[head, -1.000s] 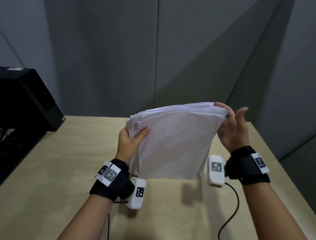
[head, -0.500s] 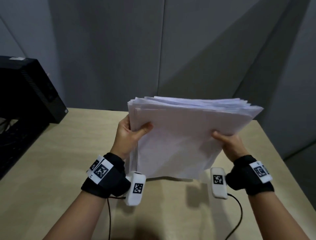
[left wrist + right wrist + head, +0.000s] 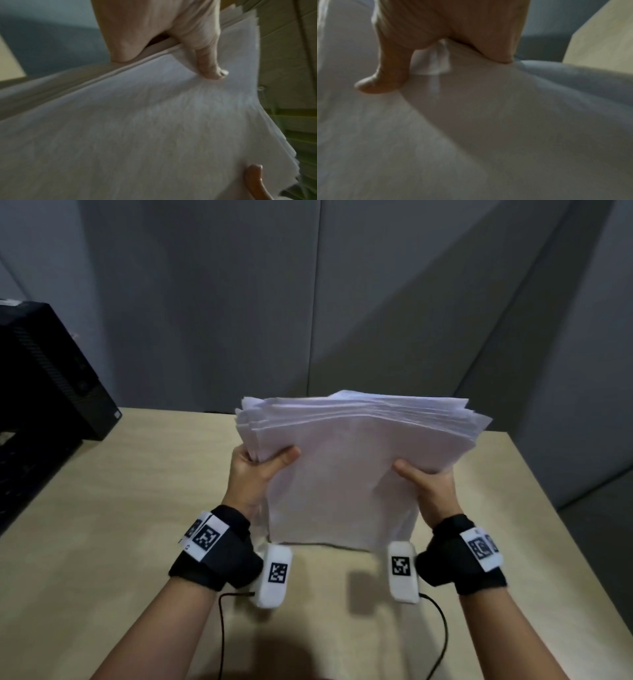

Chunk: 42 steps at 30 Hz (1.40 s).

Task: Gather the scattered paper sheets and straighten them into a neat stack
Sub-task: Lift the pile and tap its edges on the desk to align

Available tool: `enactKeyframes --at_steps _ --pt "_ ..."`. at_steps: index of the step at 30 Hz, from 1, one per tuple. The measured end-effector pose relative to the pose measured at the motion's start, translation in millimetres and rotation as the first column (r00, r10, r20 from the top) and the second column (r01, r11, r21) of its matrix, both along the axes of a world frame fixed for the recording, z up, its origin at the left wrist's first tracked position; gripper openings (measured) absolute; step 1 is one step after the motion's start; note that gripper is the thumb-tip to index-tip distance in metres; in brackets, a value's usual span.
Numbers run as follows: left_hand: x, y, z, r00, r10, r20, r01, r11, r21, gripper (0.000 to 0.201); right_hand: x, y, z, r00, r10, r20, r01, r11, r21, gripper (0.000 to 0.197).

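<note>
Paper stack (image 3: pixel 346 474) upright on worktop (image 3: pixel 102 508), left hand (image 3: pixel 253 474) and right hand (image 3: pixel 428 487) each pinching a side edge: likely floppy, slippery, best clamped mid-edge.

The sheets (image 3: pixel 346 474) are thin white paper, matt and smooth. The table (image 3: pixel 102 508) looks like pale wood, smooth and not shiny. The wrist bands (image 3: pixel 219 556) are black cloth. The box (image 3: pixel 51 371) looks like black matt plastic.

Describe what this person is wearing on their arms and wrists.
Forearms are bare, no sleeves. Each wrist has a black wrist strap carrying white tags printed with black square codes. A white camera pod, also coded, hangs from each strap, trailing a thin black cable.
</note>
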<state>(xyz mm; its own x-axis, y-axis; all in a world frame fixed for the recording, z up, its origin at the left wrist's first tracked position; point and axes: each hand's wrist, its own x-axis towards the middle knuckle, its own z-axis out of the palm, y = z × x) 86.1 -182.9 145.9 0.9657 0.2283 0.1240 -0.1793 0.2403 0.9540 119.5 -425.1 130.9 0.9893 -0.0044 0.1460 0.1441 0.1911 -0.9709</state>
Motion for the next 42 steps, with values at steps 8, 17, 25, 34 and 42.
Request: enactKeyframes --at_steps 8,17,25,34,42 --pt "-5 3 5 0.998 0.055 -0.020 -0.052 0.987 0.152 0.058 -4 4 -7 0.998 0.057 -0.023 -0.059 0.994 -0.093 0.051" --pt "-5 1 35 0.985 0.083 0.149 -0.084 0.996 0.001 0.032 -4 8 10 0.997 -0.073 0.002 0.073 0.997 0.000 0.036" --pt "-3 0 47 0.977 0.107 0.185 -0.142 0.972 0.187 0.008 -2 0 10 0.999 0.041 0.006 -0.041 0.998 -0.057 0.038" --pt "-7 10 41 0.991 -0.027 0.130 0.030 0.999 -0.019 0.012 3 -2 15 0.993 0.114 0.024 -0.112 0.992 -0.066 0.042" --pt "-13 25 4 0.980 -0.165 0.110 0.130 0.953 0.272 0.115 6 -6 3 0.989 0.143 -0.024 -0.144 0.989 -0.043 0.043"
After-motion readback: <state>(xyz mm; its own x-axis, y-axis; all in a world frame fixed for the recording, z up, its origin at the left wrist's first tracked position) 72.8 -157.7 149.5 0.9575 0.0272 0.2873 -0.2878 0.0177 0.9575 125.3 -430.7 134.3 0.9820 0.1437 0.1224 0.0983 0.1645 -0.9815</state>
